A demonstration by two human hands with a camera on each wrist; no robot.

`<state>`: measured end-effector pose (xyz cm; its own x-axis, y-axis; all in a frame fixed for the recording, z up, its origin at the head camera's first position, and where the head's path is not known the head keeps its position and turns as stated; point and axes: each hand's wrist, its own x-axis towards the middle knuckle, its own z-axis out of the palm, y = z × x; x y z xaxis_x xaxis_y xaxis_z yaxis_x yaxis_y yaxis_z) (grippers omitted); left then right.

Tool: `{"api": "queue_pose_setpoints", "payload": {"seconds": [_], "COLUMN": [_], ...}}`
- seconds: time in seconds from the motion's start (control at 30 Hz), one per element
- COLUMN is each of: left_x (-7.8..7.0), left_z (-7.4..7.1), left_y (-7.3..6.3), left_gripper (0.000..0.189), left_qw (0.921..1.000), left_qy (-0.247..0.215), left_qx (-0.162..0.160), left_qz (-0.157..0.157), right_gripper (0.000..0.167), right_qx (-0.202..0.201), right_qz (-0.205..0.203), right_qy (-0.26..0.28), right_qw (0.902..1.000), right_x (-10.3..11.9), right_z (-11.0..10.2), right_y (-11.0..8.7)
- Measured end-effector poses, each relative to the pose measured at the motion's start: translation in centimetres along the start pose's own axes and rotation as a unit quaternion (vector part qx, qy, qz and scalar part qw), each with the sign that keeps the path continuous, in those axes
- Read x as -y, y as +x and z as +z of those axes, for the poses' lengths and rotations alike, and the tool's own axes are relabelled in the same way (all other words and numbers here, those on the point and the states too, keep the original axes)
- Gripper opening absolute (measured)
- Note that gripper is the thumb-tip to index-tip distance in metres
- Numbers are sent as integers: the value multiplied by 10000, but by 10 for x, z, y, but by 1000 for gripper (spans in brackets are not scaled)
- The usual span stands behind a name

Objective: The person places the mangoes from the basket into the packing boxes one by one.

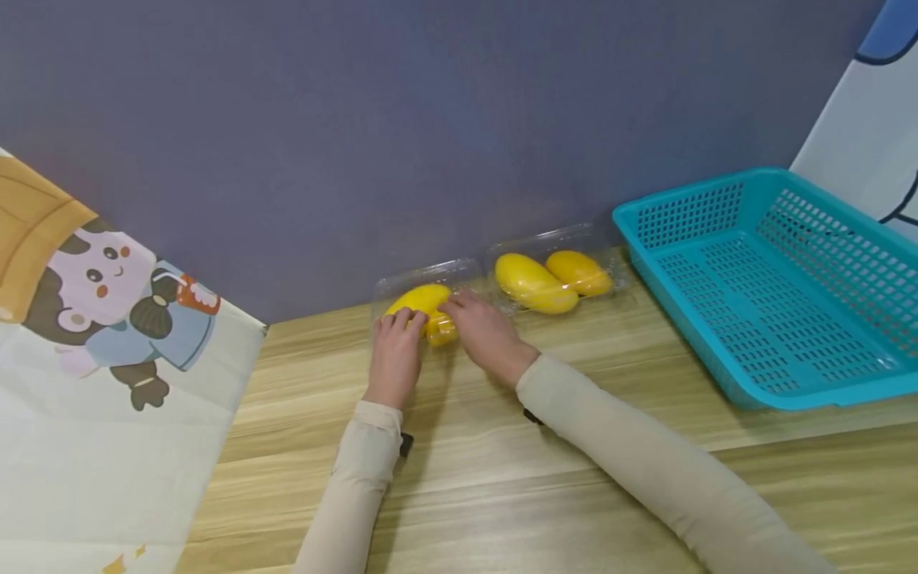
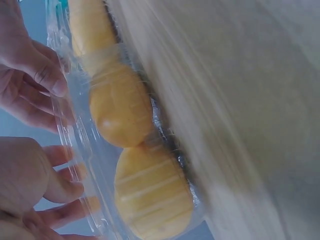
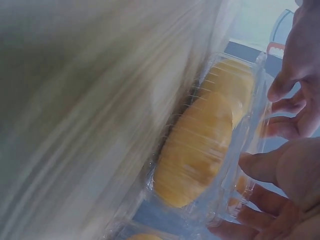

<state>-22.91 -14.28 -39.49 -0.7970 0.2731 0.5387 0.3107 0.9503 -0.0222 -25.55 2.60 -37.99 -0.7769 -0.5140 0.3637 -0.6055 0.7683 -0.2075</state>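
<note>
A clear plastic box (image 1: 430,273) with two yellow mangoes (image 1: 421,299) lies on the wooden table against the dark wall. My left hand (image 1: 398,355) is at its front left, and in the left wrist view the left thumb and fingers pinch the box's rim (image 2: 84,135). From the right, my right hand (image 1: 491,335) grips the same rim, thumb on the near side and fingers behind the plastic in the right wrist view. Under ribbed plastic, the mangoes (image 3: 195,150) show clearly. The hands partly cover the box in the head view.
To the right, close beside this box, stands a second clear box (image 1: 584,233) with two more yellow mangoes (image 1: 534,283). A turquoise mesh basket (image 1: 688,315) sits farther right on the table (image 1: 502,486). A sheet with a cartoon figure (image 1: 107,279) hangs at the left.
</note>
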Motion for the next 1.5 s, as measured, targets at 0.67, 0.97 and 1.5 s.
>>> {"api": "queue_pose_setpoints", "payload": {"seconds": [0.67,0.97,1.5], "left_x": [3,6,8], "left_z": [7,9,2], "left_y": [7,4,3], "left_gripper": [36,32,39], "left_qw": [9999,9998,9994], "left_qy": [158,194,141], "left_qx": [34,-38,256], "left_qz": [2,37,157], "right_gripper": [48,51,50], "right_qx": [295,386,620], "right_qz": [-147,-609,-877], "right_qy": [-227,-381,-330], "right_qw": [9992,9967,9937], "right_x": [-4,-3,-37], "right_z": [2,-7,-47], "right_y": [7,-8,-98]}}
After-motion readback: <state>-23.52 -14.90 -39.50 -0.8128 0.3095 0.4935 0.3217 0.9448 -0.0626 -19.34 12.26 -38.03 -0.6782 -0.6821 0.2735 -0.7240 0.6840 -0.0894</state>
